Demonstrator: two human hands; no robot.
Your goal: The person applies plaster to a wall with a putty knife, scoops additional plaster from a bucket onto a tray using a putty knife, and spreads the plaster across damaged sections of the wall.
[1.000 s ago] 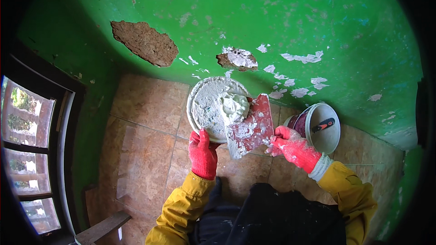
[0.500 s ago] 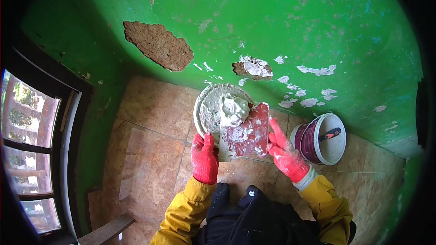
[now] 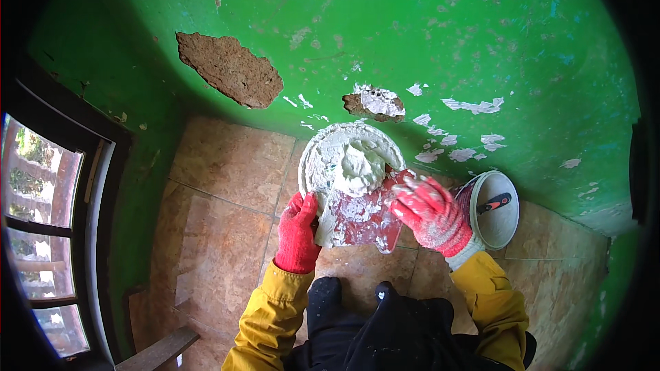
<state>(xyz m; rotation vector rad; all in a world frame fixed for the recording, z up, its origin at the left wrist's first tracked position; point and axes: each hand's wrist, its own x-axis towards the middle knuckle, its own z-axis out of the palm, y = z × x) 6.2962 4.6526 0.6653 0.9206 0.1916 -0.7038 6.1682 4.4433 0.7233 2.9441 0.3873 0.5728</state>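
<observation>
My left hand (image 3: 297,233), in a red glove, grips the near-left edge of a round white lid (image 3: 316,151), closed around it. A thick white mound of paste (image 3: 361,168) sits on the lid. Below the mound a red spreader (image 3: 368,223), smeared with white, rests over the lid's near side, jutting past it. My right hand (image 3: 432,213), in a paste-marked red glove, has its fingers stretched out and apart over the spreader's right part, touching it or just above; I cannot tell which.
A purple-and-white bucket (image 3: 502,227) holding a black and orange-handled tool (image 3: 495,200) stands on the tiled floor (image 3: 213,227). The green wall (image 3: 467,41) ahead has flaked patches (image 3: 230,69). A dark-framed window (image 3: 79,185) is at left, with a wooden bar (image 3: 155,352) lower down.
My right hand has let go of its grip on the spreader, opened and moved over its top. The spreader has turned and sits lower and flatter across the lid.
</observation>
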